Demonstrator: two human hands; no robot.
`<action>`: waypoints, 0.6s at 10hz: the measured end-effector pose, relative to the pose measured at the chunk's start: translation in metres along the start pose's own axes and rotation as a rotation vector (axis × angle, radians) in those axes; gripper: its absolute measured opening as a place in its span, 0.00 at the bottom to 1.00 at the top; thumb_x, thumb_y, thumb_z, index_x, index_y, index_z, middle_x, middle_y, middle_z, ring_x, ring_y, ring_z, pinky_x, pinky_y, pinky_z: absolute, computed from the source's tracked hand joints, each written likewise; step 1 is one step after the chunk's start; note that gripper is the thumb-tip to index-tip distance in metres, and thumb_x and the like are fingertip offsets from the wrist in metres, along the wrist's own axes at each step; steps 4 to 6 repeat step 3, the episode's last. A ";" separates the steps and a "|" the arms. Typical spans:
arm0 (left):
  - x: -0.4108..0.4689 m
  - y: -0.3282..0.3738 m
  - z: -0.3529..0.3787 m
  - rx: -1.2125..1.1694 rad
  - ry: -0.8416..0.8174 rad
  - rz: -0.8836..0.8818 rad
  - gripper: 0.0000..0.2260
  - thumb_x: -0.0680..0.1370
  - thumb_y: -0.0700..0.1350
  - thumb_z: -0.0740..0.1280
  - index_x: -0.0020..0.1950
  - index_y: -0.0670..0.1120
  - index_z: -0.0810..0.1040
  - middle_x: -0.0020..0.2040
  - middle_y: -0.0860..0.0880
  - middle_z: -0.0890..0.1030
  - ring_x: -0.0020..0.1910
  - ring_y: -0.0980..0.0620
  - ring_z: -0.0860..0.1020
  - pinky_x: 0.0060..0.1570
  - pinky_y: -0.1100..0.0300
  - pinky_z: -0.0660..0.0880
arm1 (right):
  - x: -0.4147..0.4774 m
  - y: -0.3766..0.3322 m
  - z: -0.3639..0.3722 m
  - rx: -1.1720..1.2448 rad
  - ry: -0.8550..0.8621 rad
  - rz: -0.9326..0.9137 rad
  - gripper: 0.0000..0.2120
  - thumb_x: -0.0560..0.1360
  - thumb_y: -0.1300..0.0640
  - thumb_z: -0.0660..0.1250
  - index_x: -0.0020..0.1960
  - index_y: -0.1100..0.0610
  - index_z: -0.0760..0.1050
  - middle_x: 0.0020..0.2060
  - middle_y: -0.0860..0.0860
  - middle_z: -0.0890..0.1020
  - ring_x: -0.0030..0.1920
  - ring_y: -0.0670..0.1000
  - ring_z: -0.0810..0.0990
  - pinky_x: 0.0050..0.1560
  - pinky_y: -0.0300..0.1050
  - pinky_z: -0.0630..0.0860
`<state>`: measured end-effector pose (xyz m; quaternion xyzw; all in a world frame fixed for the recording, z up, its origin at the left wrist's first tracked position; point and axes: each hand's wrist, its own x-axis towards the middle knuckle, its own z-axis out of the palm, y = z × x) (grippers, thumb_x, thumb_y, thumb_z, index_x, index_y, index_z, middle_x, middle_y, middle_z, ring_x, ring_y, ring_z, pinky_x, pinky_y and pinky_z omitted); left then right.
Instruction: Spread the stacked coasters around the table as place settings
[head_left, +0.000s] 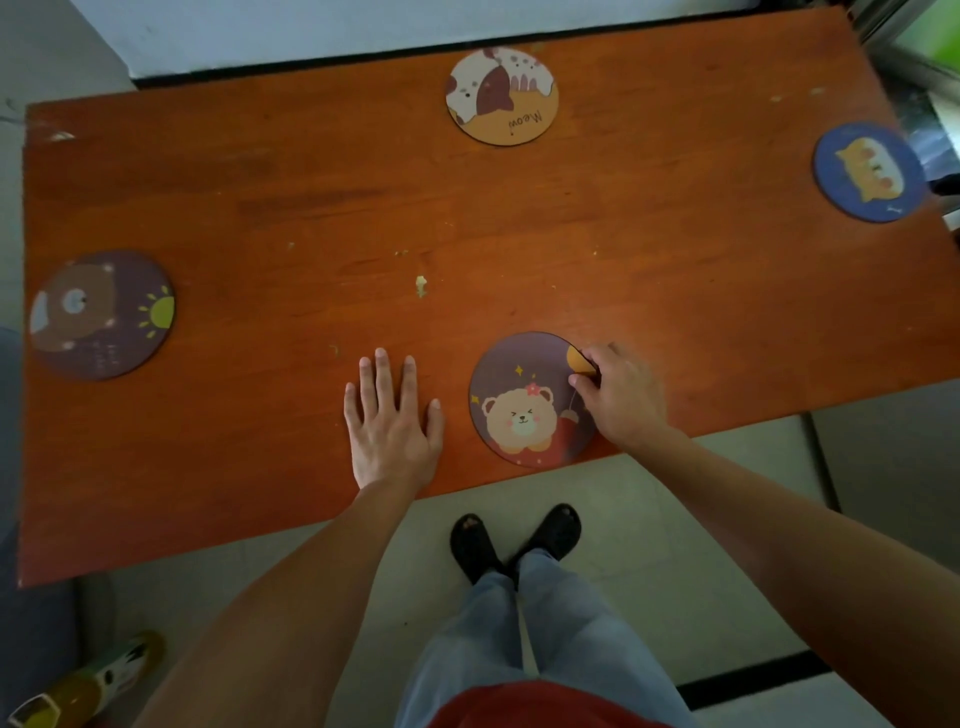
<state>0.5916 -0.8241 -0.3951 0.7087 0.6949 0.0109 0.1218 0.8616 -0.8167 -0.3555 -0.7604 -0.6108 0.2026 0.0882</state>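
My right hand (621, 397) has its fingers curled over the right edge of the bear coaster (524, 402), thumb and fingertips pinching at the rim; whether that edge is lifted off the wood I cannot tell. This coaster sits low and right of centre in the frame, close to the near edge of the table (322, 208). My left hand (389, 421) lies flat just to the left of it, palm down, fingers spread and straight, holding nothing and not touching the coaster.

Three more coasters lie well apart on the orange-brown tabletop: a cat coaster (502, 95) lettered "Meow" at top centre, a blue coaster (868, 172) at the upper right by the table's end, and a dark brown-bear coaster (102, 315) with a yellow sun at the left edge of the frame. A few pale crumbs (421, 286) dot the middle of the table. Below the table edge I see my black sandals (514, 540) on the tiled floor.
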 end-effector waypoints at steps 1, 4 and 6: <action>0.000 0.001 -0.002 -0.007 0.003 0.000 0.28 0.79 0.58 0.51 0.77 0.49 0.55 0.79 0.42 0.52 0.77 0.43 0.47 0.74 0.43 0.47 | -0.005 -0.004 -0.006 -0.075 -0.001 0.023 0.16 0.74 0.49 0.68 0.59 0.50 0.72 0.52 0.53 0.75 0.54 0.58 0.73 0.40 0.47 0.67; 0.000 0.000 -0.002 -0.008 0.035 0.007 0.27 0.80 0.57 0.53 0.77 0.49 0.54 0.79 0.42 0.51 0.77 0.43 0.46 0.74 0.43 0.47 | 0.016 -0.036 -0.054 0.117 0.107 -0.086 0.20 0.75 0.42 0.65 0.64 0.49 0.72 0.55 0.52 0.77 0.56 0.53 0.75 0.49 0.47 0.71; 0.000 0.000 -0.002 -0.008 0.035 0.007 0.27 0.80 0.57 0.53 0.77 0.49 0.54 0.79 0.42 0.51 0.77 0.43 0.46 0.74 0.43 0.47 | 0.016 -0.036 -0.054 0.117 0.107 -0.086 0.20 0.75 0.42 0.65 0.64 0.49 0.72 0.55 0.52 0.77 0.56 0.53 0.75 0.49 0.47 0.71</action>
